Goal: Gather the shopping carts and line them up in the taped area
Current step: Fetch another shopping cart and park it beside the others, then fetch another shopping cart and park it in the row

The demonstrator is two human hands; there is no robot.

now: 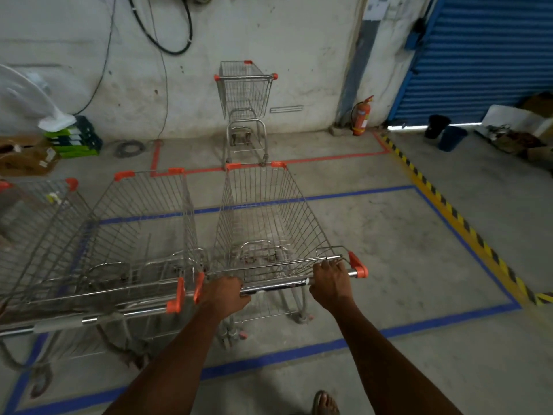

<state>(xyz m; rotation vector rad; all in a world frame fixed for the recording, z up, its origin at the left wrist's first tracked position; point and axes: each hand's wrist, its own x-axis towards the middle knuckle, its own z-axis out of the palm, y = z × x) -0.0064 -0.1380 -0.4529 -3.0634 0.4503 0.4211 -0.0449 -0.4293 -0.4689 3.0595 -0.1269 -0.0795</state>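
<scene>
Three carts stand side by side inside the blue tape (329, 344); the left hand (224, 293) and right hand (330, 283) curl their fingers round the third cart's handle (278, 285). One cart (245, 94) by the wall is left to fetch.

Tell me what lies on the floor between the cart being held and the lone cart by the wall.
Head view: only red tape on bare concrete between held cart and wall cart.

no legible text — labels too blurred

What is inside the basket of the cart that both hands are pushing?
The held cart's basket looks empty; through its wire, floor and blue tape show. Both hands, left hand and right hand, grip its handle.
</scene>
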